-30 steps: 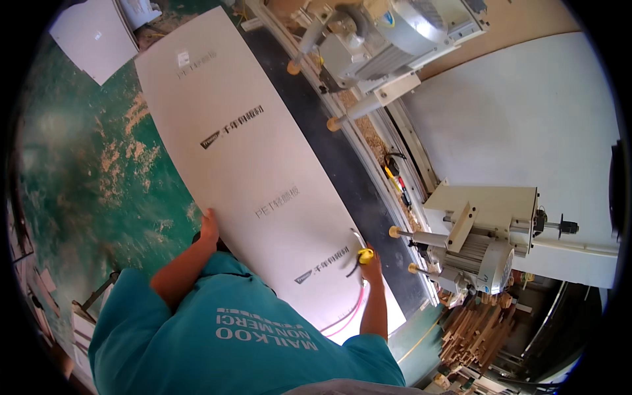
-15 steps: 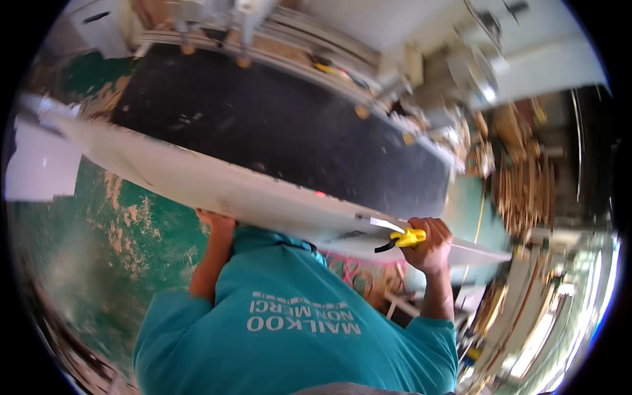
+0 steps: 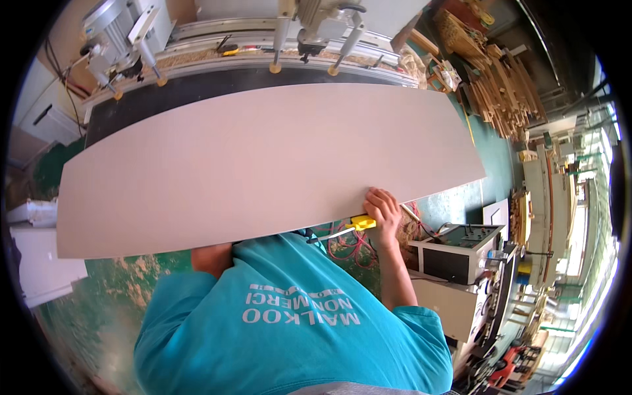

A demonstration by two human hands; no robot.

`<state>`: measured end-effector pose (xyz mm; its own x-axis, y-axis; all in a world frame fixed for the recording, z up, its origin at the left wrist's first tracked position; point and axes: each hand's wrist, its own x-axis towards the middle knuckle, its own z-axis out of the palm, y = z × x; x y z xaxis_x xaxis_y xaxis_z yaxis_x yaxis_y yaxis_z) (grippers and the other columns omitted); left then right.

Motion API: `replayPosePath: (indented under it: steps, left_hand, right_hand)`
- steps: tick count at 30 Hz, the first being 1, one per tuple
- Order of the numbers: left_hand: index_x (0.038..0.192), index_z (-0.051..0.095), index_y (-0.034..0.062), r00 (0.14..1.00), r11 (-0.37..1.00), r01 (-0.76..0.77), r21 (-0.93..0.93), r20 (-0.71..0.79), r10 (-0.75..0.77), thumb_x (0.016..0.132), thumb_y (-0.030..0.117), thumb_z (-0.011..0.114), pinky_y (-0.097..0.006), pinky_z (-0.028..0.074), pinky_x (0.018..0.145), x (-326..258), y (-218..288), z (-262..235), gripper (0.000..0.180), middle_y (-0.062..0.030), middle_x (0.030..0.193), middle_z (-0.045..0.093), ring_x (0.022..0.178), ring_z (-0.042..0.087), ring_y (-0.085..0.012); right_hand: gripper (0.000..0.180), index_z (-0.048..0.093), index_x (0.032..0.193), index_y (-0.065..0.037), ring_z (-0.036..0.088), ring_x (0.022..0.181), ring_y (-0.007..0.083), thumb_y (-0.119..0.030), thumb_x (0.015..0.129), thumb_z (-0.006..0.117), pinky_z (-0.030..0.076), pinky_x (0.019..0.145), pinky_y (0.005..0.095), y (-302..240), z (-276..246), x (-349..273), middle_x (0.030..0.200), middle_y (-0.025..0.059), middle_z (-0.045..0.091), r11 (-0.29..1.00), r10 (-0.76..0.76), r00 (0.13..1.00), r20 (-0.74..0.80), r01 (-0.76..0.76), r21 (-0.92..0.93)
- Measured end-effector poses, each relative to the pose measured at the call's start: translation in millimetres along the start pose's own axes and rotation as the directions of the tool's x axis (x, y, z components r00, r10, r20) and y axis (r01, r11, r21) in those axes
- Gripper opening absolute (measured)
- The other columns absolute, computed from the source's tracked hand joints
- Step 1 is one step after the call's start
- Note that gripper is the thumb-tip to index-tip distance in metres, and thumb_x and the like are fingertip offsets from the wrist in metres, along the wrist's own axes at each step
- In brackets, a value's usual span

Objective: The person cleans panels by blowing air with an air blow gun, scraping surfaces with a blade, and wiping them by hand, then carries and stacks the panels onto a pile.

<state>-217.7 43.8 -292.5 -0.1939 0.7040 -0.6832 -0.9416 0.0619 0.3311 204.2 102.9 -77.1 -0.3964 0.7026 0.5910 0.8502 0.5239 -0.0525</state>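
A long, pale panel (image 3: 263, 158) with a curved far edge spreads across the view in front of me, face up. My right hand (image 3: 383, 212) grips its near edge right of the middle, with fingers lying over the top face. Held in that same hand is a yellow-handled tool (image 3: 361, 223) with a thin whitish strip and a black end; its exact kind is unclear. My left hand (image 3: 212, 258) goes under the near edge at the left, so only the part by the wrist shows and its fingers are hidden.
Beneath the panel's far side is a black machine bed (image 3: 178, 92). Motor heads (image 3: 108, 29) and rods with round, tan feet (image 3: 275, 68) stand behind it. Wood strips (image 3: 500, 92) are piled at the far right. A control box (image 3: 451, 257) stands close on my right, near red hoses (image 3: 349, 247).
The panel has tipped from nearly on edge to showing its broad face, and now covers most of the black bed. My right hand has shifted left with the yellow-handled tool. The view has turned.
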Motion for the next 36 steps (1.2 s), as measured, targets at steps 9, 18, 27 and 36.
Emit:
replayPosePath:
  steps: [9,18,27,36]
  left_hand:
    - [0.141,0.038,0.0046,0.998,0.993,0.040,0.110,0.037,-0.044,0.093,0.054,0.042,-0.047,0.036,0.105,25,23,35,0.069,-0.0135,0.144,0.041,0.129,0.042,-0.0324]
    - [0.140,0.038,0.0026,0.982,0.994,0.096,0.045,0.158,-0.102,0.092,0.051,0.045,-0.047,0.037,0.104,112,16,128,0.069,-0.0139,0.143,0.042,0.128,0.043,-0.0325]
    - [0.139,0.039,0.0005,0.997,0.995,0.060,-0.085,0.049,-0.056,0.092,0.049,0.048,-0.048,0.037,0.103,101,32,59,0.068,-0.0143,0.142,0.042,0.127,0.043,-0.0326]
    - [0.137,0.037,-0.0063,0.601,0.148,-0.176,0.973,-0.013,0.799,0.084,0.027,0.057,-0.049,0.034,0.106,43,-2,104,0.066,-0.0203,0.141,0.038,0.128,0.039,-0.0369]
  right_hand:
    - [0.027,0.059,0.088,-0.012,0.061,0.104,0.0195,-0.011,0.063,0.069,0.044,0.087,0.0391,-3,30,-14,0.100,0.0012,0.064,0.999,0.045,0.992,0.117,-0.048,0.020]
    - [0.032,0.058,0.099,-0.014,0.056,0.110,0.0224,-0.014,0.068,0.066,0.042,0.094,0.0411,9,115,12,0.110,0.0043,0.059,0.980,0.158,0.952,0.261,-0.183,0.074]
    - [0.048,0.054,0.126,-0.016,0.061,0.098,0.0359,-0.021,0.082,0.071,0.047,0.085,0.0436,18,-17,18,0.106,0.0145,0.064,0.712,-0.172,0.198,0.965,-0.652,0.261]
    - [0.034,0.065,0.109,-0.008,0.059,0.086,0.0149,-0.038,0.092,0.065,0.049,0.078,0.0319,54,-21,-93,0.094,0.0010,0.067,0.072,-0.473,0.229,0.851,-0.952,0.296]
